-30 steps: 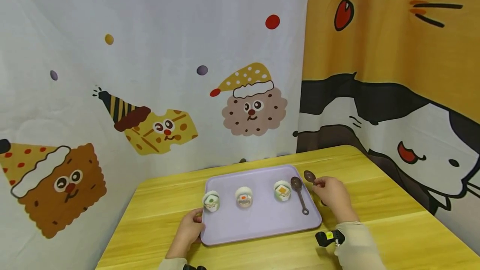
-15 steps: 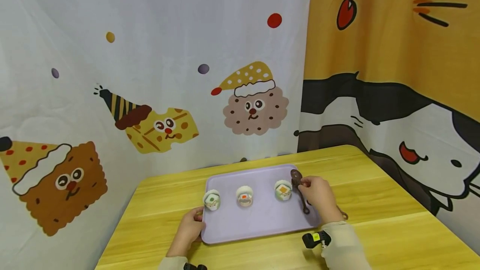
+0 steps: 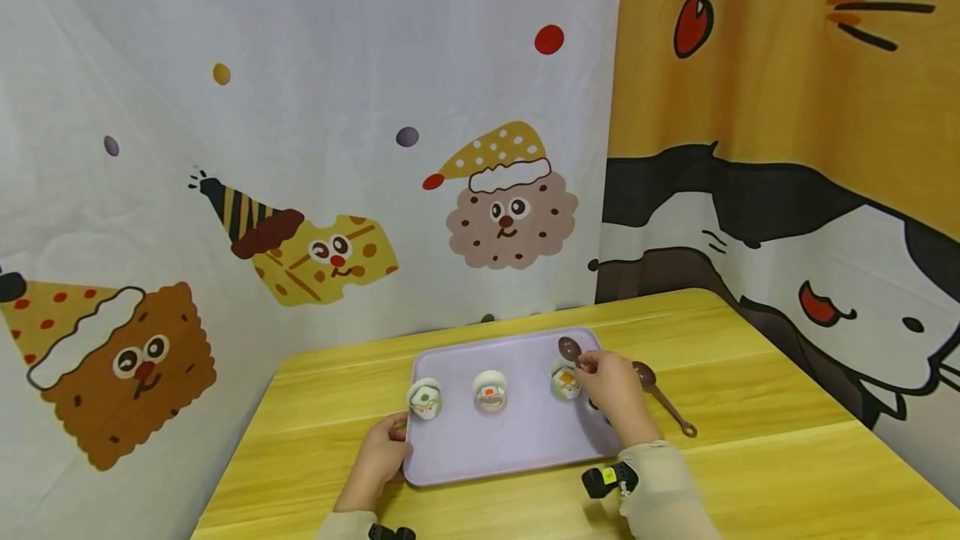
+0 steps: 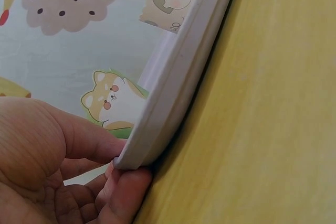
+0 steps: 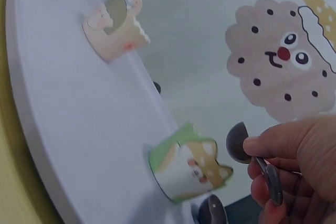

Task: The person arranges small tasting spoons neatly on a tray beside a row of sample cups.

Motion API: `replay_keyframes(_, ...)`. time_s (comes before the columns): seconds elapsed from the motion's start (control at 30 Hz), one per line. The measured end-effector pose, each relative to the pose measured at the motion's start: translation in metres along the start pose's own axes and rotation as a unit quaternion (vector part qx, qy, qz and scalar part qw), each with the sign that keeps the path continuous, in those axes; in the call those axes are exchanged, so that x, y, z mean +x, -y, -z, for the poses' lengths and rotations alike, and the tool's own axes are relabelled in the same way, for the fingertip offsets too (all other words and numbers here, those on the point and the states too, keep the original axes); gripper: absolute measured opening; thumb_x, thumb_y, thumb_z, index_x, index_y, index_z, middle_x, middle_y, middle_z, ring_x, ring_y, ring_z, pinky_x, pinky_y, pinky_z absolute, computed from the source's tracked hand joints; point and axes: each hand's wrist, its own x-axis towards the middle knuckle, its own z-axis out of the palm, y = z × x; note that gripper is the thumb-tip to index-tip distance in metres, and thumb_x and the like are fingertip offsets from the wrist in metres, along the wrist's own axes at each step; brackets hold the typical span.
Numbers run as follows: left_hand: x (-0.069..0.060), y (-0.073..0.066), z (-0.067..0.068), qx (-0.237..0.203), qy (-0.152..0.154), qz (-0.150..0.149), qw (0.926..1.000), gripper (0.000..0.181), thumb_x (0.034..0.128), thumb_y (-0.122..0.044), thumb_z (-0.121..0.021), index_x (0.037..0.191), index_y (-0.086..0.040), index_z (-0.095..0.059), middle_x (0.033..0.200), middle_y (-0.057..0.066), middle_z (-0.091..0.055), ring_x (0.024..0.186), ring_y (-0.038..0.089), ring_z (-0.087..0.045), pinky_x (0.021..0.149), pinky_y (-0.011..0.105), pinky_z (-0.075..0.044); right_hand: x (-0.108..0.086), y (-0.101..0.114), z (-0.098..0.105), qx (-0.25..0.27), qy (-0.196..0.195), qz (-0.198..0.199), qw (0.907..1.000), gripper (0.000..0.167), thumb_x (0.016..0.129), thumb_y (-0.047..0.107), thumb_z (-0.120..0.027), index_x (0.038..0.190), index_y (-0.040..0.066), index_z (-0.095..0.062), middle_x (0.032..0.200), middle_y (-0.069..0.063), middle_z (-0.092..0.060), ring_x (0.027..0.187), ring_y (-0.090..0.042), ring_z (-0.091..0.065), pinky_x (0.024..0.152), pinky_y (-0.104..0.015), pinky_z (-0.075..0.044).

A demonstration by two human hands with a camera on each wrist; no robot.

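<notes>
My right hand (image 3: 617,390) pinches a brown spoon (image 3: 569,348) above the lilac tray (image 3: 517,445), close to the cup (image 3: 566,383) with an orange square. In the right wrist view the held spoon's bowl (image 5: 239,142) points toward a dog-patterned cup (image 5: 184,169); another dark spoon bowl (image 5: 212,211) lies below it, mostly hidden in the head view. With thumb and fingers, my left hand (image 3: 381,452) grips the tray's left edge, seen in the left wrist view as a pale rim (image 4: 163,98). Two more cups (image 3: 425,399) (image 3: 491,391) stand on the tray.
One brown spoon (image 3: 663,401) lies on the wooden table (image 3: 738,365) to the right of the tray and my right hand. Behind the table hang a white curtain (image 3: 315,40) with cartoon food and an orange curtain (image 3: 750,90) with cartoon animals.
My right hand has moved left from beside the tray to above it, carrying the spoon. The spoon on the table at right has come into fuller view. My left hand stays at the tray edge.
</notes>
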Motion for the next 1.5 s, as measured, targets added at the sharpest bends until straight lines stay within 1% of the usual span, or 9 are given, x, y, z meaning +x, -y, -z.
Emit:
replay_keyframes(0.13, 0.000, 0.001, -0.001, 0.001, -0.002, 0.006, 1.0000, 0.059, 0.0789, 0.012, -0.058, 0.138, 0.006, -0.054, 0.099, 0.017, -0.054, 0.082, 0.028, -0.059, 0.049, 0.037, -0.055, -0.002, 0.007, -0.007, 0.000, -0.005, 0.012, 0.9999, 0.023, 0.085, 0.016, -0.077, 0.104, 0.003, -0.076, 0.084, -0.002, -0.068, 0.077, -0.020, -0.060, 0.069, -0.038, -0.055)
replay_keyframes(0.33, 0.002, 0.002, -0.001, -0.002, -0.001, 0.013, 0.9999, 0.059, 0.0797, 0.012, -0.059, 0.138, 0.005, -0.055, 0.098, 0.016, -0.054, 0.082, 0.028, -0.058, 0.049, 0.037, -0.055, -0.005, 0.020, -0.015, -0.010, -0.014, 0.038, 0.9991, 0.019, 0.085, 0.015, -0.076, 0.101, 0.004, -0.077, 0.080, 0.001, -0.067, 0.074, -0.019, -0.059, 0.071, -0.041, -0.053)
replay_keyframes(0.57, 0.001, 0.002, -0.001, -0.007, 0.006, 0.006, 0.9999, 0.059, 0.0803, 0.012, -0.058, 0.138, 0.006, -0.053, 0.098, 0.016, -0.053, 0.082, 0.028, -0.058, 0.050, 0.037, -0.055, -0.008, 0.031, -0.029, -0.015, -0.039, 0.071, 0.9966, 0.013, 0.082, 0.011, -0.078, 0.095, 0.006, -0.077, 0.073, 0.003, -0.062, 0.069, -0.017, -0.056, 0.068, -0.038, -0.049)
replay_keyframes(0.73, 0.000, 0.002, -0.002, -0.006, 0.007, 0.008, 0.9999, 0.059, 0.0803, 0.012, -0.058, 0.139, 0.006, -0.053, 0.098, 0.016, -0.053, 0.082, 0.027, -0.057, 0.050, 0.036, -0.055, -0.011, 0.035, -0.037, -0.019, -0.044, 0.064, 0.9968, 0.017, 0.083, 0.011, -0.078, 0.098, 0.005, -0.078, 0.077, 0.001, -0.066, 0.072, -0.018, -0.060, 0.070, -0.040, -0.053)
replay_keyframes(0.9, 0.000, 0.002, -0.001, -0.003, 0.011, 0.006, 0.9999, 0.059, 0.0810, 0.011, -0.058, 0.139, 0.007, -0.052, 0.101, 0.017, -0.055, 0.083, 0.028, -0.058, 0.051, 0.035, -0.054, -0.012, 0.038, -0.043, -0.010, -0.055, 0.054, 0.9969, 0.014, 0.084, 0.010, -0.077, 0.096, 0.005, -0.078, 0.078, -0.001, -0.068, 0.071, -0.019, -0.061, 0.067, -0.039, -0.054)
replay_keyframes(1.03, 0.001, 0.002, 0.000, 0.000, 0.009, 0.008, 0.9999, 0.059, 0.0812, 0.011, -0.058, 0.139, 0.006, -0.052, 0.101, 0.018, -0.056, 0.082, 0.028, -0.059, 0.051, 0.035, -0.055, -0.013, 0.040, -0.051, -0.001, -0.062, 0.063, 0.9960, 0.011, 0.083, 0.007, -0.077, 0.094, 0.004, -0.078, 0.077, 0.000, -0.067, 0.071, -0.018, -0.060, 0.065, -0.038, -0.053)
replay_keyframes(1.33, 0.002, 0.003, 0.000, 0.007, 0.009, 0.006, 0.9999, 0.058, 0.0809, 0.011, -0.059, 0.139, 0.006, -0.053, 0.100, 0.018, -0.055, 0.083, 0.028, -0.058, 0.051, 0.035, -0.055, -0.020, 0.040, -0.069, -0.028, -0.071, 0.101, 0.9919, 0.006, 0.078, 0.006, -0.080, 0.082, 0.006, -0.075, 0.066, 0.003, -0.061, 0.063, -0.016, -0.056, 0.060, -0.036, -0.051)
replay_keyframes(1.4, 0.003, 0.003, 0.000, 0.009, 0.009, 0.006, 0.9999, 0.058, 0.0812, 0.011, -0.059, 0.139, 0.006, -0.053, 0.100, 0.017, -0.055, 0.082, 0.028, -0.059, 0.050, 0.035, -0.054, -0.021, 0.040, -0.071, -0.027, -0.072, 0.106, 0.9914, 0.008, 0.077, 0.006, -0.081, 0.078, 0.007, -0.073, 0.064, 0.003, -0.059, 0.062, -0.016, -0.054, 0.059, -0.036, -0.049)
replay_keyframes(1.5, 0.003, 0.003, 0.000, 0.007, 0.008, 0.012, 0.9999, 0.059, 0.0815, 0.011, -0.059, 0.140, 0.006, -0.053, 0.099, 0.016, -0.056, 0.080, 0.027, -0.059, 0.050, 0.035, -0.054, -0.022, 0.039, -0.074, -0.025, -0.064, 0.102, 0.9924, 0.016, 0.076, 0.005, -0.080, 0.070, 0.008, -0.066, 0.060, 0.003, -0.053, 0.059, -0.016, -0.050, 0.056, -0.033, -0.045)
